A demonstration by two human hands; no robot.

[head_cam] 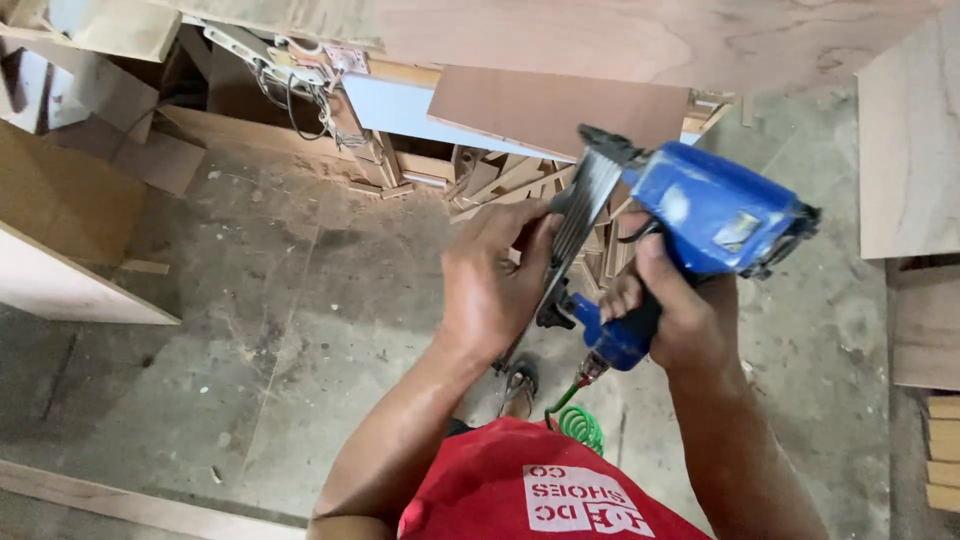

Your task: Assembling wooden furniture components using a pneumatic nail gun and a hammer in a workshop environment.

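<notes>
My right hand point(672, 318) is closed tight around the handle of one blue nail gun point(700, 215). My left hand point(495, 275) is curled around its long grey metal part point(580, 215), the fingers pressing on it. I hold the gun up in front of my red shirt point(520, 490). One green curly hose point(578, 425) hangs from the bottom of the handle. Below is the dusty floor point(280, 330), with a pile of small wood scraps point(500, 175) past my hands and one big wood board point(560, 105) above them
</notes>
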